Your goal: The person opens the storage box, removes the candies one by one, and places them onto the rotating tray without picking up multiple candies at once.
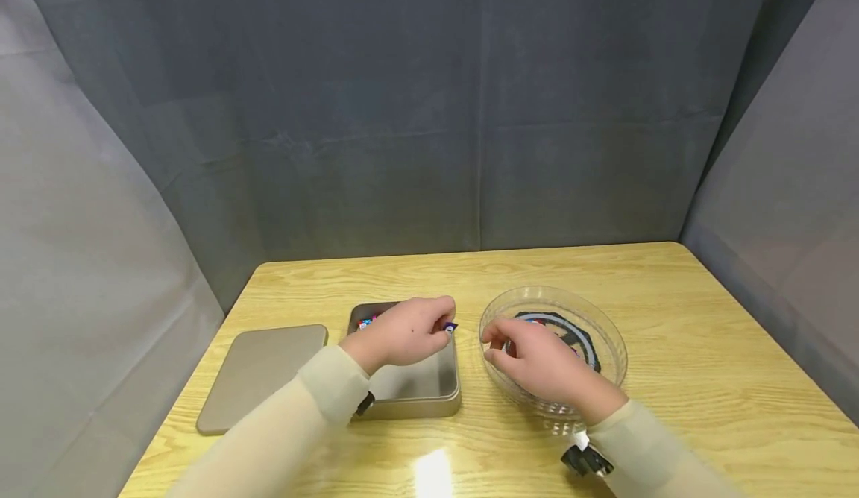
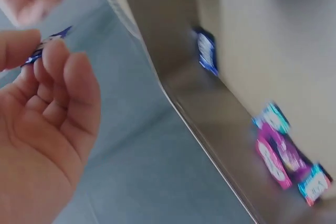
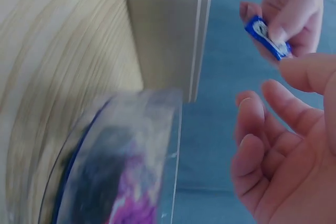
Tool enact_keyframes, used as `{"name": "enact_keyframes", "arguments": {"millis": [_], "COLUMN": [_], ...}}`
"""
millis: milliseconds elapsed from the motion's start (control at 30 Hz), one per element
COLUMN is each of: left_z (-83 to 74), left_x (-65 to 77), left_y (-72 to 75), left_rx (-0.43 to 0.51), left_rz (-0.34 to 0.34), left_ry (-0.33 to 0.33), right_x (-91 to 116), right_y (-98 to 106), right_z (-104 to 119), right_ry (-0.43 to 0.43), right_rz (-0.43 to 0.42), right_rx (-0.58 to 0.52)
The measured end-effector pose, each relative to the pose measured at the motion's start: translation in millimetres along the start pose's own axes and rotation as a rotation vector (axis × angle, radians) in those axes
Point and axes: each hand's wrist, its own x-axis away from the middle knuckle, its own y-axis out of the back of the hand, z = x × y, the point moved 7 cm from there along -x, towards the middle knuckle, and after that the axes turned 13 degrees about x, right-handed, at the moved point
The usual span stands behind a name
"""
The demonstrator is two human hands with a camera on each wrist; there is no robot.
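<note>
My left hand (image 1: 411, 332) is over the tin box (image 1: 409, 408) and pinches a small blue-wrapped candy (image 3: 268, 38) between thumb and fingers. In the left wrist view, another blue candy (image 2: 207, 52) lies in the tin, with several pink, purple and light-blue candies (image 2: 273, 161) grouped in a corner. My right hand (image 1: 537, 356) hovers over the near left side of a clear round bowl (image 1: 616, 334), its fingers loosely bent with nothing between them. Inside the bowl are a dark patterned piece (image 1: 584, 341) and some pink-purple wrappers (image 3: 136, 192), blurred through the bowl wall.
The tin's flat lid (image 1: 262, 375) lies to its left on the wooden table (image 1: 705, 364). Tin and bowl stand side by side with a narrow strip of tabletop between them. A dark cloth (image 1: 369, 125) hangs behind the table, with paler cloth on both sides.
</note>
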Motion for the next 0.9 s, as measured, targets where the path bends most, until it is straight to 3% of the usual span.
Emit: {"name": "enact_keyframes", "arguments": {"millis": [167, 400, 667, 900], "left_z": [-17.0, -18.0, -24.7, -24.8], "left_x": [2.8, 4.4, 3.1, 1.1], "left_y": [-4.6, -14.0, -26.2, -33.6], "left_rx": [0.072, 0.155, 0.270, 0.184], "left_rz": [-0.028, -0.034, -0.024, 0.006], "left_ry": [-0.041, -0.007, 0.005, 0.014], "right_x": [1, 3, 5, 10], "right_y": [6, 1, -2, -3], "right_z": [16, 26, 25, 17], "right_ry": [0.032, 0.031, 0.026, 0.017], "right_rz": [-0.032, 0.011, 0.006, 0.009], "right_rx": [-0.111, -0.248, -0.180, -0.138]}}
